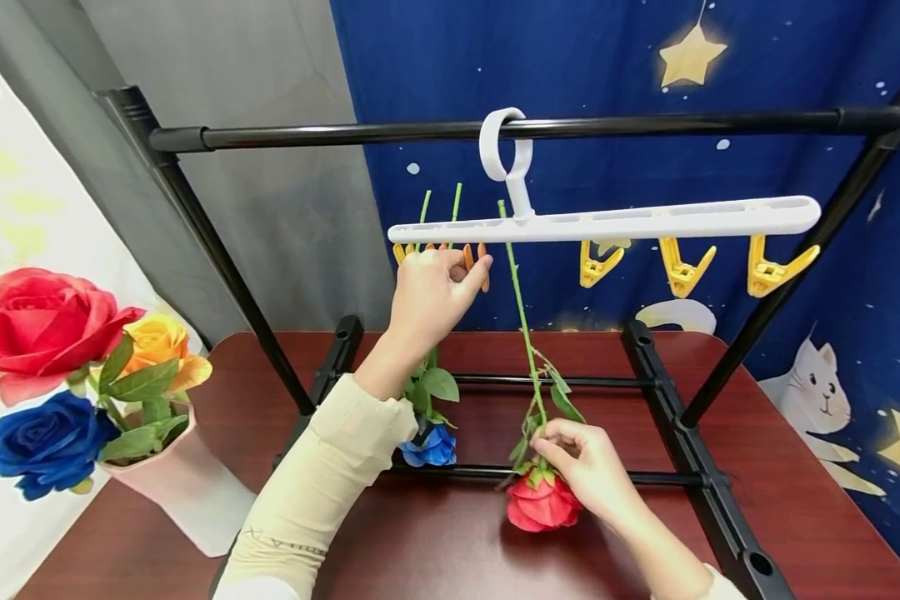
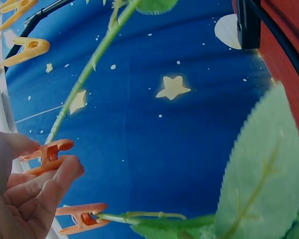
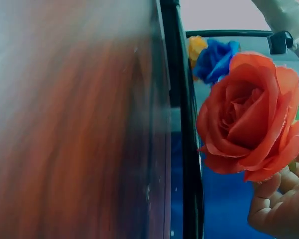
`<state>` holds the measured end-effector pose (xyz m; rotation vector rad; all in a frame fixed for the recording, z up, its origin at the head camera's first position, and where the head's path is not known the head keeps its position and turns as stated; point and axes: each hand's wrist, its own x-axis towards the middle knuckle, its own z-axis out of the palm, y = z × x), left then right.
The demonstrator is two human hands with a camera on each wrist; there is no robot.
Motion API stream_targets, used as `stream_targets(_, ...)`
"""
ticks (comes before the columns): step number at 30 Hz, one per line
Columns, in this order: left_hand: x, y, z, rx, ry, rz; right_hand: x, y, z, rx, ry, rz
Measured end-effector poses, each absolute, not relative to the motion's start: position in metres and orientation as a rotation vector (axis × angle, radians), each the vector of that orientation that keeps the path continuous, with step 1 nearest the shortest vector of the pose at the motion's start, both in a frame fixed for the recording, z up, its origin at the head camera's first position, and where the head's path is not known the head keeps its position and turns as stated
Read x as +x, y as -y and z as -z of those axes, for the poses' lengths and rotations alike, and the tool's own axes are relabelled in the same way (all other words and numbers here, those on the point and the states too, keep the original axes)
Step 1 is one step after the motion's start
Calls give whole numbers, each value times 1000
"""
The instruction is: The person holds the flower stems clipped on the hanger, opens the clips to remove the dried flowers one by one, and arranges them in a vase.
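Note:
My left hand is up at the left half of a white hanger, pinching an orange clip between thumb and fingers. Lower down, my right hand pinches the green stem of a red rose just by its bloom. The rose is upside down, its stem end rising past the hanger bar beside the pinched clip. Another orange clip grips a leafy stem. Below my left wrist hangs a blue rose, partly hidden by the sleeve. In the right wrist view the red bloom covers part of my fingers.
The hanger hooks over a black rack's top rail. Yellow clips hang along its right half. At left, a pale vase holds red, yellow and blue roses. The rack's black base bars lie on a reddish-brown table.

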<state>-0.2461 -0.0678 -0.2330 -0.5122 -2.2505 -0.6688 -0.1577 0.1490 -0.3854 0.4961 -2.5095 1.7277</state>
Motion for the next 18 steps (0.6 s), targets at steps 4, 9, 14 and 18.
stream_targets(4,-245,70,234,-510,2252,652,-147,-173,388,585,2591,-1541)
stream_targets(9,-246,74,235,-482,2251,709,-133,-199,394,641,2617,-1438)
stream_targets(14,-249,75,236,-448,2258,769,-120,-223,398,685,2675,-1456)
stream_targets(18,-250,76,237,-416,2270,816,-116,-236,397,775,2724,-1474)
